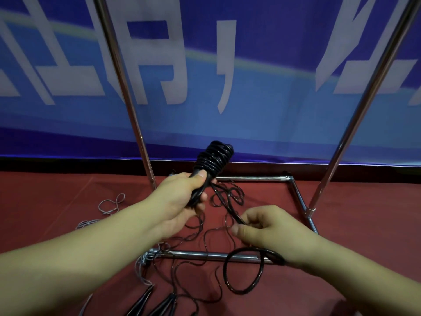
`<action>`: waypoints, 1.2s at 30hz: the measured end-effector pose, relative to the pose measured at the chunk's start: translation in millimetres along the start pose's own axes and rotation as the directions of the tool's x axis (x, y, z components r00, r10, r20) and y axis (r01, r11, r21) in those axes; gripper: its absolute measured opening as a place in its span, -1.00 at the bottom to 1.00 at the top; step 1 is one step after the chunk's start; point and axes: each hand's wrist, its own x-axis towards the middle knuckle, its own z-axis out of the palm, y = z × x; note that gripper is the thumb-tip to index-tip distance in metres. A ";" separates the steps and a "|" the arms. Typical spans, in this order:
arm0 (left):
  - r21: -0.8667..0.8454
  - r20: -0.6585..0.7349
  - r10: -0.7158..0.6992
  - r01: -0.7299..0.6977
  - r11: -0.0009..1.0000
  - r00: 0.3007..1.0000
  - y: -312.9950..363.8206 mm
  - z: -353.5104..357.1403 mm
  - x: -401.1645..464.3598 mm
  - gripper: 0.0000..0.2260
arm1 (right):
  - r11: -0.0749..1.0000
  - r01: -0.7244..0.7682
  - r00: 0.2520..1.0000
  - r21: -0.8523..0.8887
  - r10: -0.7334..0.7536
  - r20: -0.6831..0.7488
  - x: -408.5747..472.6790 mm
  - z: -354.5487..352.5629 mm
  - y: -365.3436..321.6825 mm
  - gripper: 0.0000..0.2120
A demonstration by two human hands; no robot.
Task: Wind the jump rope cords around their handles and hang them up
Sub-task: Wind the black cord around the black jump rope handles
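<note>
My left hand [182,199] grips a pair of black jump rope handles [213,164], held upright and tilted away, with black cord coiled in several turns around their upper part. My right hand [266,226] pinches the loose black cord [234,215] that runs down from the handles. A loop of that cord [245,270] hangs below my right wrist. More thin black cord [202,265] lies tangled on the red floor under both hands.
A chrome rack stands ahead, with two slanted uprights [127,96] [355,124] and base bars [205,255]. Other black handles [159,304] lie at the bottom edge. Grey cords [111,205] lie left. A blue banner [227,76] hangs behind.
</note>
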 end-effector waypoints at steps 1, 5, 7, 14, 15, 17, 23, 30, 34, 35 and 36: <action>0.010 -0.055 0.015 -0.014 1.000 0.998 0.9 -2.3 3.1 -0.83 | 0.999 -0.039 0.999 0.005 0.039 0.005 -0.1 -1.3 1.7 -0.79; 0.104 -0.282 0.077 -0.049 0.993 0.956 3.0 -21.1 18.4 -0.87 | 0.996 -0.072 0.997 0.043 0.072 0.018 0.6 -4.9 5.1 -0.95; 0.141 -0.325 0.109 -0.066 0.988 0.939 2.3 -28.5 22.3 -0.90 | 0.999 -0.049 0.999 0.016 0.049 -0.022 2.3 -10.0 3.5 -0.91; 0.344 -0.180 0.231 -0.159 0.925 0.956 1.9 -23.7 12.8 -0.89 | 0.933 -0.177 0.977 -0.314 0.129 -0.168 10.3 -22.5 9.9 -0.78; 0.359 -0.145 0.242 -0.177 0.916 0.959 2.0 -21.4 9.5 -0.91 | 0.922 -0.194 0.969 -0.335 0.126 -0.214 11.3 -22.6 9.8 -0.74; 0.386 -0.072 0.254 -0.208 0.899 0.964 1.3 -16.1 3.4 -0.93 | 0.936 -0.164 0.957 -0.311 0.074 -0.282 12.1 -20.6 5.9 -0.71; 0.373 0.185 0.247 -0.300 0.878 0.951 -0.3 2.9 -13.6 -0.94 | 0.994 0.105 0.982 -0.020 -0.107 -0.158 13.7 -5.1 -3.2 -0.78; 0.253 0.154 0.217 -0.251 0.934 0.964 -0.6 10.7 -12.4 -0.90 | 0.918 0.118 0.992 0.378 -0.121 -0.016 12.4 3.4 -8.0 -0.67; 0.249 0.102 0.241 -0.259 0.933 0.965 1.0 9.4 -10.7 -0.91 | 0.912 -0.012 1.000 0.411 0.002 0.025 14.9 1.3 -3.8 -0.86; 0.258 0.075 0.251 -0.262 0.930 0.965 1.1 7.7 -9.3 -0.92 | 0.910 -0.044 0.998 0.412 0.022 0.058 13.8 0.1 -3.5 -0.85; 0.273 0.044 0.259 -0.261 0.926 0.965 1.2 5.8 -7.5 -0.93 | 0.913 -0.058 0.998 0.404 0.037 0.058 12.6 -0.8 -3.2 -0.84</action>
